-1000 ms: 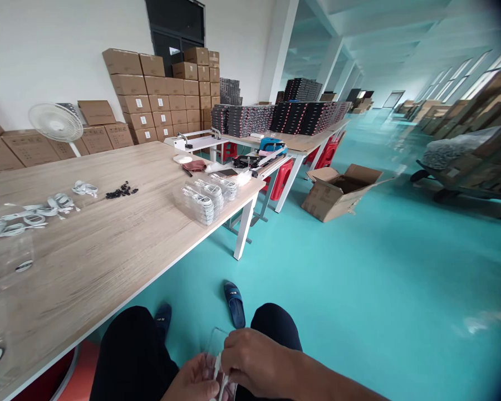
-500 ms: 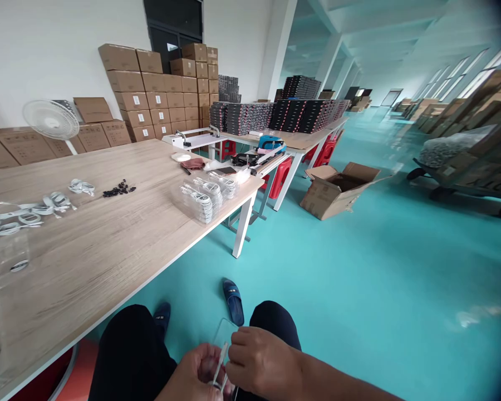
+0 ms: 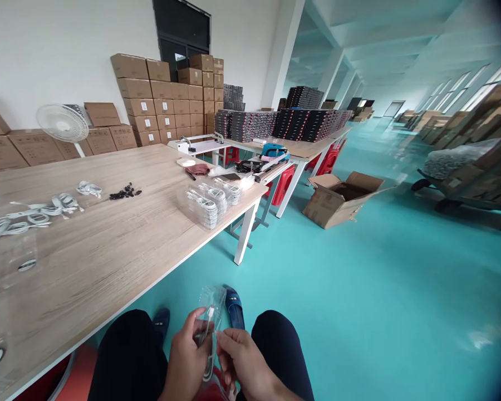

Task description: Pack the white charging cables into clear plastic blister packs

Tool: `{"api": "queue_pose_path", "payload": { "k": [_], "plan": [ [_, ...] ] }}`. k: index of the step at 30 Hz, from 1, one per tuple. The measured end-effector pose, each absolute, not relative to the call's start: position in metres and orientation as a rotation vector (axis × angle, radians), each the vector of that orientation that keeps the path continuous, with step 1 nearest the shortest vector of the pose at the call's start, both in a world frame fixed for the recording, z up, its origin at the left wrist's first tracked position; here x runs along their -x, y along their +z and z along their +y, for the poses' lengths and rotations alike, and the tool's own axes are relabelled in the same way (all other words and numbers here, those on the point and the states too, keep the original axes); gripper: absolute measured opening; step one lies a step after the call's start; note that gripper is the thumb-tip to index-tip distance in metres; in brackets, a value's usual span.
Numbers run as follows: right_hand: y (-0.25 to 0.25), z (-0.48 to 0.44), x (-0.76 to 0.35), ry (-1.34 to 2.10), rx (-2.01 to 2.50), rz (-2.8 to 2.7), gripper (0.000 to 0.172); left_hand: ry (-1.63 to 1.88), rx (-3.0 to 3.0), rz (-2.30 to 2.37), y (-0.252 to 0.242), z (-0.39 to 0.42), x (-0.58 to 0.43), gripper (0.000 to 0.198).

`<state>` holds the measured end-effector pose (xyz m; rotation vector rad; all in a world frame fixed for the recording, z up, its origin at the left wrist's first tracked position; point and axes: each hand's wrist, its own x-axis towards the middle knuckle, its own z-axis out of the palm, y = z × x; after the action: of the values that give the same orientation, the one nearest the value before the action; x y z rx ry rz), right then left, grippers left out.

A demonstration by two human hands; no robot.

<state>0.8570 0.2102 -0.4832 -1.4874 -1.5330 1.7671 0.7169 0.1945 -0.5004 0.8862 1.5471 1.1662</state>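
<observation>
Above my lap, my left hand (image 3: 187, 352) is wrapped round a clear plastic sleeve (image 3: 217, 298). Inside the sleeve lies a coiled white cable (image 3: 210, 320), its plug pointing up toward the far end. My right hand (image 3: 242, 356) pinches at the sleeve's right side, thumb and forefinger closed on what looks like part of the cable; the fingertips hide most of it. On the table to the left sit several filled clear packs of white cables (image 3: 206, 206), loose white cables (image 3: 45, 213) and a pile of small black pieces (image 3: 125, 192).
The wooden table (image 3: 150, 234) runs along my left, its edge near my knee. An open carton (image 3: 329, 206) stands on the floor ahead right. Beyond are a white fan (image 3: 62, 122), stacked cartons (image 3: 167, 106), black boxes (image 3: 304, 122) and a loaded cart (image 3: 471, 172).
The sleeve has come up higher and stands more upright, with the cable lying inside it. My right hand has shifted lower, to the sleeve's side. The view has tilted slightly.
</observation>
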Motion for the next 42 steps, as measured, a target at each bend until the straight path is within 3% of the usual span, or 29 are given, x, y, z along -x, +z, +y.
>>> {"api": "queue_pose_path", "payload": {
  "k": [6, 12, 19, 29, 38, 42],
  "plan": [
    [-0.479, 0.231, -0.873, 1.391, 1.485, -1.574, 0.031, 1.111, -0.765, 1.322, -0.513, 0.199, -0.711, 0.048],
    [-0.478, 0.238, -0.867, 1.266, 1.435, -1.527, 0.014, 1.153, -0.396, 0.828, -0.518, 0.197, -0.725, 0.053],
    [-0.484, 0.233, -0.856, 0.933, 1.457, -1.687, 0.015, 1.199, -0.232, 0.702, -0.503, 0.193, -0.73, 0.052],
    [-0.49, 0.232, -0.85, 0.994, 1.489, -1.414, 0.018, 1.316, -0.325, 0.961, -0.507, 0.203, -0.739, 0.046],
    [-0.495, 0.226, -0.848, 0.336, 1.339, -1.959, 0.025, 1.342, -0.194, 0.811, -0.502, 0.204, -0.732, 0.044],
    [-0.501, 0.226, -0.848, 0.207, 1.325, -1.999, 0.03, 1.334, -0.222, 0.782, -0.503, 0.204, -0.729, 0.042]
  ]
}}
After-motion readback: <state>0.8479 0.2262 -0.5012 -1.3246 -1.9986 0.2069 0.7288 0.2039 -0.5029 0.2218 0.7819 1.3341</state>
